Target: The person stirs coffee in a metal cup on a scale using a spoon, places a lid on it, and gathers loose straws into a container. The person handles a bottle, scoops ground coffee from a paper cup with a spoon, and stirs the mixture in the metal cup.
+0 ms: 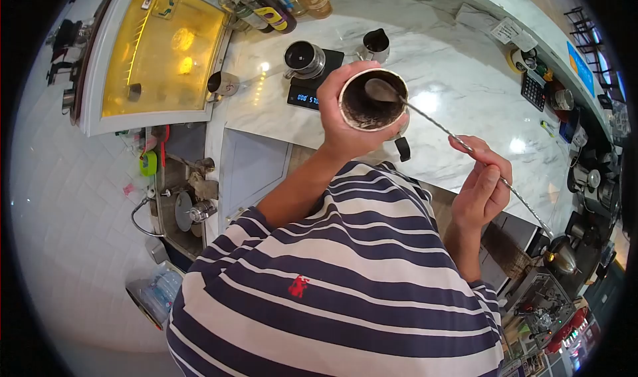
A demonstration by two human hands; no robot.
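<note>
My left hand (330,106) is wrapped round a cup (373,119) with a pale rim, tipped so its mouth faces me. The inside looks dark, with streaks on the wall; I cannot make out what is in it. Between the fingers of my right hand (484,184) is a long bar spoon (435,121) with a twisted metal shaft. Its bowl end is at the cup's mouth, over the far inner side. Just past the cup, a glass coffee server (304,59) stands on a black digital scale (323,88) with lit blue digits.
A small metal pitcher (377,42) is behind the cup, and another pitcher (223,84) stands by the yellow-lit cabinet (159,51). Bottles (274,11) line the back left. A black handle (403,149) pokes out below the cup. Left lies a sink (174,207); right, a calculator (533,90).
</note>
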